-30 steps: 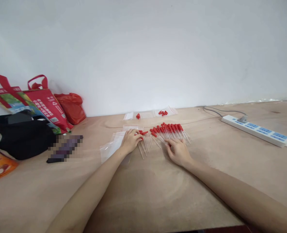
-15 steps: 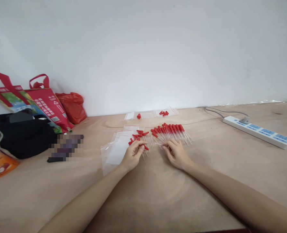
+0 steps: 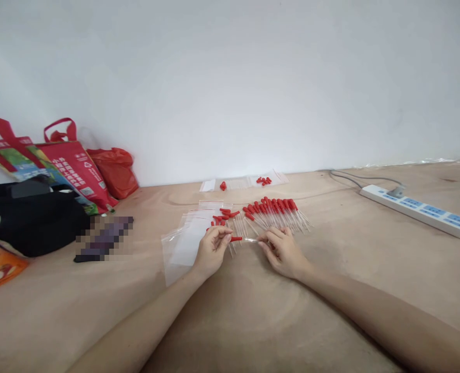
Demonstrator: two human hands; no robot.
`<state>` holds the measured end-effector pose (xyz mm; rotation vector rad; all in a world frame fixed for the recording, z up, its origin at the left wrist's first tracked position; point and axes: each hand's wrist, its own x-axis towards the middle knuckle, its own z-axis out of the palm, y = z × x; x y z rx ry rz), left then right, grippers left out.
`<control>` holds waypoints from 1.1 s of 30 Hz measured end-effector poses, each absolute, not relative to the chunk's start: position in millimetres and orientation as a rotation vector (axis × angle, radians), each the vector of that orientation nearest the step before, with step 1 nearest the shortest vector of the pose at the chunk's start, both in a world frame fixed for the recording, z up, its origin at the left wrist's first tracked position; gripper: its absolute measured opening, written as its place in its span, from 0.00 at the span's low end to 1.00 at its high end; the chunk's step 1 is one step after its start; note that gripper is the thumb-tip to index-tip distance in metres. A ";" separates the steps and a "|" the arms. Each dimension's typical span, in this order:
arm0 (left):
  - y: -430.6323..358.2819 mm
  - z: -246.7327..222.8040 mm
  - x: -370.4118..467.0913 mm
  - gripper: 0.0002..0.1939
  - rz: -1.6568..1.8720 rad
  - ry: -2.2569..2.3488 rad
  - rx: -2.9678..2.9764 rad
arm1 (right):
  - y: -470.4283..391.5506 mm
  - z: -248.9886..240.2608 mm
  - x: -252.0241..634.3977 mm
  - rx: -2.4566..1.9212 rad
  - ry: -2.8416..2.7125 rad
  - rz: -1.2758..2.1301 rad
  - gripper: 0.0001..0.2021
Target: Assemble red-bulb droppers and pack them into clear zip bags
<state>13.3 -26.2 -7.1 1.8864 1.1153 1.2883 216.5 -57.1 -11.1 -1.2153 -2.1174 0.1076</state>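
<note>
My left hand (image 3: 211,252) pinches a red rubber dropper bulb (image 3: 236,239), its narrow end pointing right. Between the fingertips of my right hand (image 3: 283,252) is a thin clear glass dropper tube (image 3: 250,240), held level. The tube's tip faces the bulb, with a small gap between them. Behind my right hand lies a row of droppers with red bulbs (image 3: 278,206) fitted on their tubes. Loose red bulbs (image 3: 225,212) rest beyond my left hand, and bare glass tubes (image 3: 239,226) lie beside them.
Clear zip bags (image 3: 181,243) lie left of my left hand. More bulbs (image 3: 263,181) sit on plastic near the wall. A power strip (image 3: 420,211) is at the right. Shopping bags (image 3: 74,168), a black bag (image 3: 39,217) and a blurred-out object (image 3: 104,239) are at the left.
The bulb in my left hand has turned from slanting down to nearly level. My right hand's glass tube has come level and in line with it.
</note>
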 end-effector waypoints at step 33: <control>-39.9 -0.4 17.8 0.10 1.050 1.000 1.871 | -54.3 -13.7 214.8 -0.960 -2.179 0.251 0.07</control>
